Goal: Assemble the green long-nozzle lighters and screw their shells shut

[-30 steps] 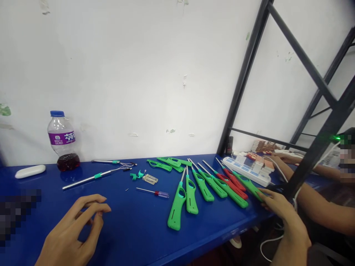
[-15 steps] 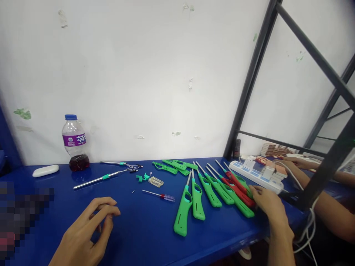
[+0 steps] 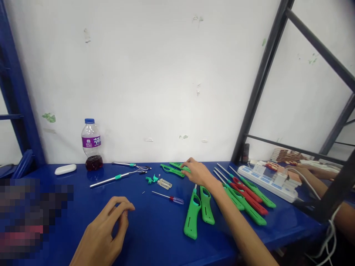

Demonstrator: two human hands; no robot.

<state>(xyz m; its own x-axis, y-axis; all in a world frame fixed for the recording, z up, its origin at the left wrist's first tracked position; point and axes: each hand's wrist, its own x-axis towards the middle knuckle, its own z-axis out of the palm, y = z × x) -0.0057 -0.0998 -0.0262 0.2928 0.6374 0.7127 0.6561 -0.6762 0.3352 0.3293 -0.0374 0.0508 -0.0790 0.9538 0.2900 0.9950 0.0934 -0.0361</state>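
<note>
My right hand (image 3: 198,173) reaches over the green casing pieces (image 3: 172,170) near the wall, its fingertips at their right end; whether it grips one is hard to tell. My left hand (image 3: 107,231) hovers over the blue table at the lower left, fingers curved and apart, holding nothing. Green lighters (image 3: 192,218) and red lighters (image 3: 251,199) lie fanned out to the right, some partly behind my right forearm. A screwdriver (image 3: 176,200) lies left of them. Behind it are small teal parts (image 3: 152,179) and a clear fuel tank (image 3: 164,183). Two metal tubes (image 3: 109,180) with wires lie further left.
A bottle (image 3: 93,146) of dark drink and a white case (image 3: 65,169) stand near the wall at left. On the right are a white power strip (image 3: 266,183), a dark metal frame (image 3: 262,81) and another person's arm (image 3: 313,181).
My right hand has left the lighters at the right and moved left to the green casings. The rightmost lighters lie more spread out. The view has shifted, and my left hand keeps its curved pose.
</note>
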